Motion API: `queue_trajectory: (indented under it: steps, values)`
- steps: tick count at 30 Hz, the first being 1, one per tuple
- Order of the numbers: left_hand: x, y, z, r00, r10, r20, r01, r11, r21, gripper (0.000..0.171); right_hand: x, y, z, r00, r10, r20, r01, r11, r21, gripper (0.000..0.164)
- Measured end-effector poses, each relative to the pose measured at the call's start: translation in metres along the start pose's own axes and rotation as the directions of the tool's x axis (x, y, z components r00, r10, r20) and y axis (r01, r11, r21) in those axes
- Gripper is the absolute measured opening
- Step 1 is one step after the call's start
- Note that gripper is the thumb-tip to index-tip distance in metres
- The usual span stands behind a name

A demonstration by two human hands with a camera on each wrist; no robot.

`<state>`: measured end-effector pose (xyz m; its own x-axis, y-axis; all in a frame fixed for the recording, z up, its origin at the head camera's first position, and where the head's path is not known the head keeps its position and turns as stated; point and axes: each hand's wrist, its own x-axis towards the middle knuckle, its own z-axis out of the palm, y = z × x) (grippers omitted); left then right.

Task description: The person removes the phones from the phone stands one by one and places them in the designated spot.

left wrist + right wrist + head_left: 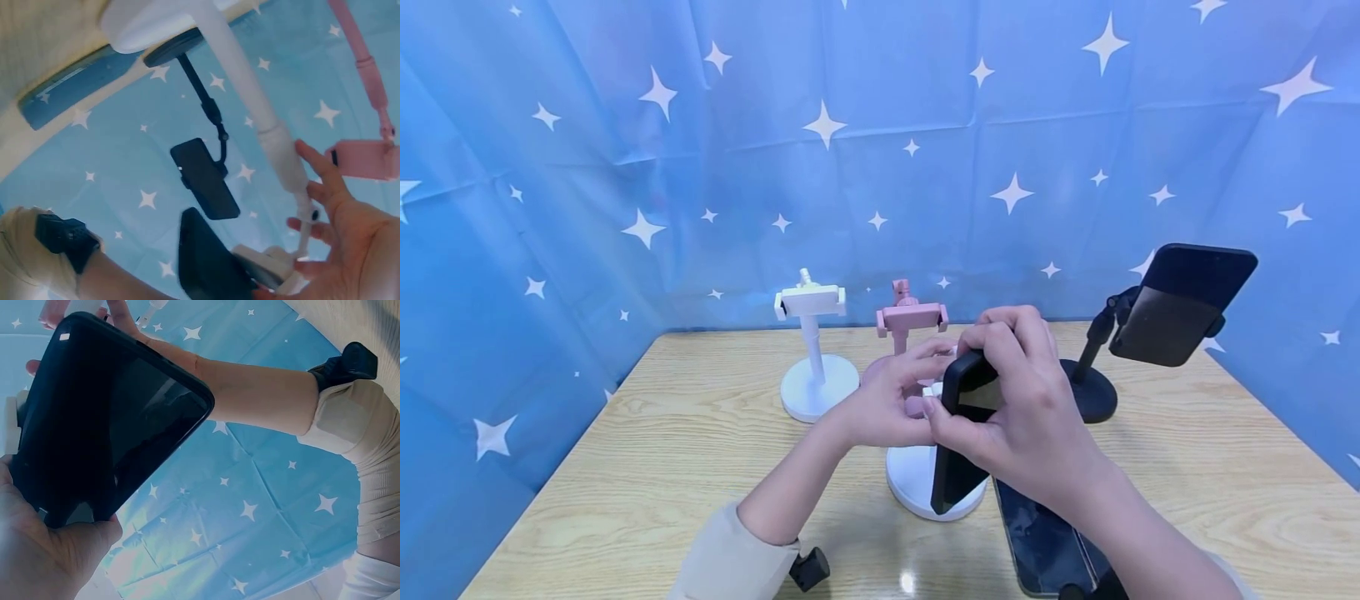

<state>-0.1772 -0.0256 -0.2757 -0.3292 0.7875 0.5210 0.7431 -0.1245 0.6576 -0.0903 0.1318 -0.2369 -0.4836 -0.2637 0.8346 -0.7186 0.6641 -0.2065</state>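
My right hand (1030, 408) grips a black phone (957, 479) by its edges, thumb on the near side and fingers over the top. The phone stands tilted against the white clamp (265, 262) of a white phone stand (240, 81), whose round base (917, 487) is on the table. My left hand (887, 404) holds that stand around its thin neck, just behind the clamp. In the right wrist view the phone's dark screen (112, 425) faces the camera, and a bit of the clamp (11, 425) shows past its edge. Both hands hide most of the clamp in the head view.
Behind are another white stand (812, 387) and a pink stand (912, 317), both with bare clamps. At the right, a black stand (1093, 396) carries a phone (1183, 304). Another phone (1045, 542) lies flat on the wooden table (647, 467) under my right forearm.
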Motion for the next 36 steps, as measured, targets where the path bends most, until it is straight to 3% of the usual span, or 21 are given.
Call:
queue_trajectory:
  steps: [4, 7, 11, 14, 16, 18, 22, 25, 30, 36]
  values:
    - [0.000, -0.006, 0.009, 0.993, 0.098, -0.060, -0.100, 0.994, -0.036, 0.047, -0.009, 0.015, 0.006, 1.000, 0.020, 0.021, -0.021, 0.999, 0.039, 0.048]
    - [-0.002, -0.011, 0.015, 0.980, 0.147, -0.132, -0.152, 0.988, -0.030, 0.053, -0.033, 0.056, 0.024, 1.000, 0.014, 0.016, -0.015, 0.998, 0.068, 0.062]
    - [-0.003, -0.016, 0.022, 0.947, 0.231, -0.221, -0.233, 0.972, 0.017, 0.069, -0.072, 0.123, 0.051, 1.000, 0.029, 0.008, -0.030, 0.996, 0.080, 0.080]
    - [-0.001, -0.016, 0.026, 0.927, 0.259, -0.270, -0.244, 0.966, 0.090, 0.064, -0.088, 0.148, 0.055, 0.999, 0.048, 0.012, -0.049, 0.996, 0.081, 0.085]
    - [0.001, -0.016, 0.028, 0.922, 0.257, -0.289, -0.226, 0.965, 0.136, 0.047, -0.083, 0.137, 0.044, 0.998, 0.061, 0.024, -0.062, 0.996, 0.067, 0.082]
    - [0.002, -0.015, 0.030, 0.920, 0.254, -0.298, -0.210, 0.963, 0.169, 0.035, -0.069, 0.110, 0.026, 0.995, 0.085, 0.043, -0.086, 0.996, 0.024, 0.075]
    - [0.005, -0.014, 0.031, 0.921, 0.253, -0.297, -0.204, 0.961, 0.185, 0.033, -0.032, 0.038, -0.016, 0.991, 0.117, 0.063, -0.113, 0.992, -0.059, 0.050]
    - [0.007, -0.014, 0.031, 0.921, 0.250, -0.299, -0.206, 0.963, 0.172, 0.034, -0.016, 0.007, -0.034, 0.988, 0.141, 0.058, -0.134, 0.985, -0.106, 0.040]
    - [0.008, -0.014, 0.029, 0.920, 0.238, -0.310, -0.207, 0.969, 0.132, 0.031, -0.016, 0.009, -0.045, 0.959, 0.265, 0.102, -0.240, 0.949, -0.203, 0.040]
    - [0.013, -0.016, 0.030, 0.927, 0.199, -0.319, -0.167, 0.978, 0.125, 0.037, -0.026, 0.030, -0.056, 0.870, 0.439, 0.226, -0.389, 0.891, -0.234, 0.036]
